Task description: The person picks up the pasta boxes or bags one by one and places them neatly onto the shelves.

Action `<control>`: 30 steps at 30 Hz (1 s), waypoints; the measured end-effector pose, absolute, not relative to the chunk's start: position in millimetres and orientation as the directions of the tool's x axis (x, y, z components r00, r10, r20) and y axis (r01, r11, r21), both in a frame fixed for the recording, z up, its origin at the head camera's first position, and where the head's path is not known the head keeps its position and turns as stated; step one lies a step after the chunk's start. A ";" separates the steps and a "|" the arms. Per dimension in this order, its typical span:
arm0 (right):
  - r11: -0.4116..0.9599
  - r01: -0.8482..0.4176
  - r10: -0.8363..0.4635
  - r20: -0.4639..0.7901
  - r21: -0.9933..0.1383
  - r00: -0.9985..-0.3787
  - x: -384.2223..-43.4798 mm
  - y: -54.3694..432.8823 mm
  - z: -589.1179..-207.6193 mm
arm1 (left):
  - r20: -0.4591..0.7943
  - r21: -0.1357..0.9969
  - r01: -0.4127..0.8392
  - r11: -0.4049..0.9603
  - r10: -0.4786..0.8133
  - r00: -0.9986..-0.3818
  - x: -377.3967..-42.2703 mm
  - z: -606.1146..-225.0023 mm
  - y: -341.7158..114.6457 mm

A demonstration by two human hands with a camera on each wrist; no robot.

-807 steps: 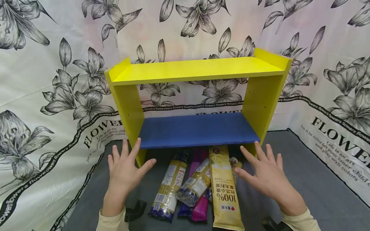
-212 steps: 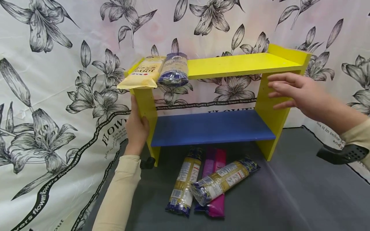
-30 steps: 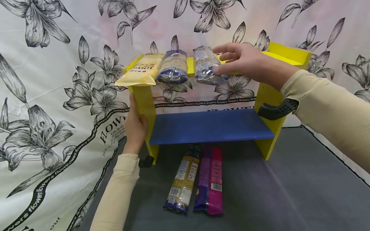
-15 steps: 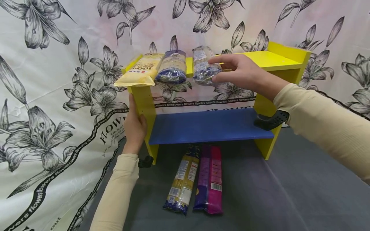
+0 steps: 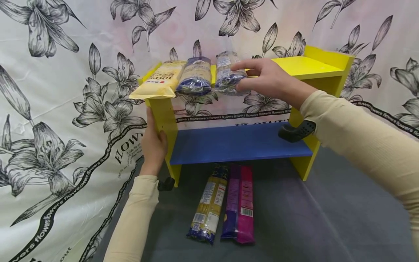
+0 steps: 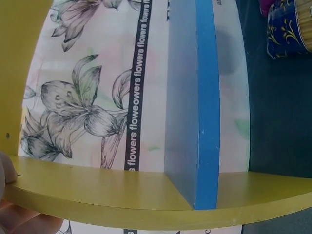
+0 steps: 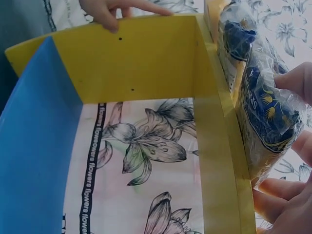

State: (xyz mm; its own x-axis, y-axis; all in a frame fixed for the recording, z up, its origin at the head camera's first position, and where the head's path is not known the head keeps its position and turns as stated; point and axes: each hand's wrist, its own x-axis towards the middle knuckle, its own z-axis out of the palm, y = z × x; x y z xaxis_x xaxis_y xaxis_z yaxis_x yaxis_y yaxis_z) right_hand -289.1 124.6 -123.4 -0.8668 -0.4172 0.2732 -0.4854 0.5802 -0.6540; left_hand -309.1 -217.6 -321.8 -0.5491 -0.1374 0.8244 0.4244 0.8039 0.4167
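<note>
My left hand (image 5: 154, 147) grips the left side panel of a yellow shelf unit (image 5: 163, 125), thumb on the front edge. On its top board lie a yellow pasta pack (image 5: 162, 78) at the far left and a blue-ended spaghetti pack (image 5: 195, 77) beside it. To the right of both, my right hand (image 5: 266, 78) holds another clear-and-blue spaghetti pack (image 5: 226, 74) by its right side. In the right wrist view this spaghetti pack (image 7: 268, 112) lies along the top board's edge between thumb and fingers. The front ends of the packs overhang the board.
Beneath the blue middle board (image 5: 239, 142), a gold-and-blue spaghetti pack (image 5: 208, 205) and a purple-and-pink pack (image 5: 240, 207) lie side by side on the dark grey table (image 5: 343, 218). A flower-printed cloth (image 5: 82, 22) hangs behind the shelf.
Since the oldest frame, three packs have come up from the table onto the top board. Over the last second my right hand has shifted the third pack slightly left; my left hand stays put.
</note>
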 end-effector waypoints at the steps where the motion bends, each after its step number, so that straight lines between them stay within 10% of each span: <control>1: 0.580 -0.485 -0.416 0.274 -0.655 -0.867 -289.5 124.6 -123.6 | 0.823 0.417 0.422 0.805 -0.138 -0.550 -309.2 -321.4 -216.9; 30: 0.707 -0.462 -0.325 0.334 -0.535 -0.885 -247.4 205.2 -200.5 | 0.838 0.398 0.432 0.809 -0.129 -0.530 -307.1 -322.1 -214.6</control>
State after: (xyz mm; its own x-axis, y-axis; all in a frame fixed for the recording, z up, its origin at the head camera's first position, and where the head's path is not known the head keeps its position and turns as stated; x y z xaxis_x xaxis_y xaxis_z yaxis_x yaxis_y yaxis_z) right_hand -247.4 205.2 -200.5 -0.8849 -0.3247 0.3339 -0.4616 0.7073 -0.5355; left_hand -307.1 -214.6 -322.1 -0.5295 -0.1293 0.8384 0.4321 0.8093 0.3978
